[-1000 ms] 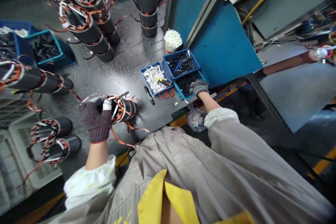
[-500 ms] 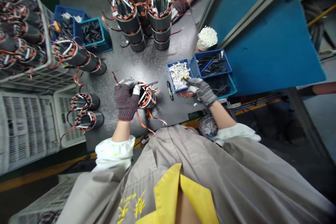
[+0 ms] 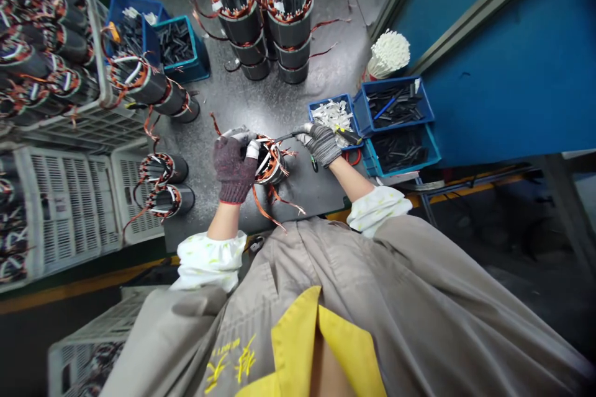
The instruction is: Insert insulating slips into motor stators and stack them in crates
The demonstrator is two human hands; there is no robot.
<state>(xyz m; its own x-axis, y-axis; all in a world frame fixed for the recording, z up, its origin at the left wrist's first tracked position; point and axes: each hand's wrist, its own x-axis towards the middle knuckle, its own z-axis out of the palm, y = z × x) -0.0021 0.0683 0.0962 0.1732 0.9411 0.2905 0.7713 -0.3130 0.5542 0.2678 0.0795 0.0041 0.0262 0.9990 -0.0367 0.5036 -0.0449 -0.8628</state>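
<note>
- Stator [image 3: 270, 164], a dark steel core wound with copper and white-sleeved windings, sits on the dark bench [image 3: 288, 99] between the two hands, near the bench's near edge, tilted with its wound end facing up and right; copper leads trail from it toward the near side.
- Head view, left hand [image 3: 234, 167]: in a dark knit glove with white tape on one finger, closed around the left side of the stator, touching it and holding it.
- Head view, right hand [image 3: 319, 144]: in a grey knit glove, just right of the stator, fingers closed in a pinch on a thin dark rod [image 3: 285, 135], whose tip reaches the stator's wound end.
- Just right of the right hand: a small blue tray [image 3: 326, 105] of white paper strips, with a yellow-handled tool [image 3: 348, 134] lying across it.
- Further right: a blue bin [image 3: 367, 108] and a teal bin [image 3: 379, 161], both holding dark sticks, and a cup of white cotton swabs [image 3: 388, 53] beyond them.
- Far on the bench: upright stacks of stators [image 3: 265, 18].
- Left of the hands: stators lying on their sides [image 3: 162, 177], beside a white plastic crate [image 3: 65, 198] and a far pair of blue and teal bins [image 3: 177, 49].
- Right edge: a blue panel [image 3: 493, 68].
- Nearest the camera: the person's grey coat [image 3: 410, 298] with a yellow collar [image 3: 298, 347].
</note>
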